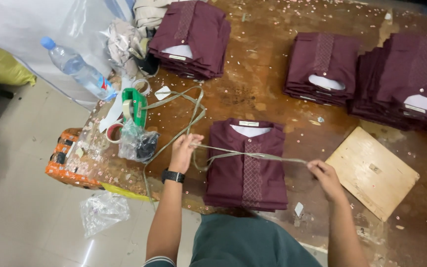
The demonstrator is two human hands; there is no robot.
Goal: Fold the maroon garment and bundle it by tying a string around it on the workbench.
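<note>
Near edge of the worktable (273,99), centre: one stack of folded maroon shirts (247,165) is seen, collars turned to the far edge, embroidered placket running near-to-far down the middle. The stack's long axis lies near-to-far.

A flat beige strap (253,156) is stretched across the top shirt from left to right, at right angles to that axis, about a third of the way down from the collar. A knot or crossing is seen just left of the placket, where the strap divides into two strands.

Left hand (184,151): closed on the strap at the stack's left edge, fingers curled tight around it; a black watch is worn on the wrist. From this hand the slack is led away toward the far left in a loose loop over the table.

Right hand (323,174): pinched shut on the other end of the strap, just beyond the stack's right edge. The strap is held taut between the two hands. The left hand is the one nearer the knot; the right is well apart from it.

Right of the stack: a pale wooden board (374,173), lying flat and skewed.

Left edge: a green tape dispenser (135,106), small plastic bags, and a water bottle (77,69) lying tilted near the far-left corner.

Far side: three more piles of the same maroon shirts (322,66), not tied as far as can be told
</note>
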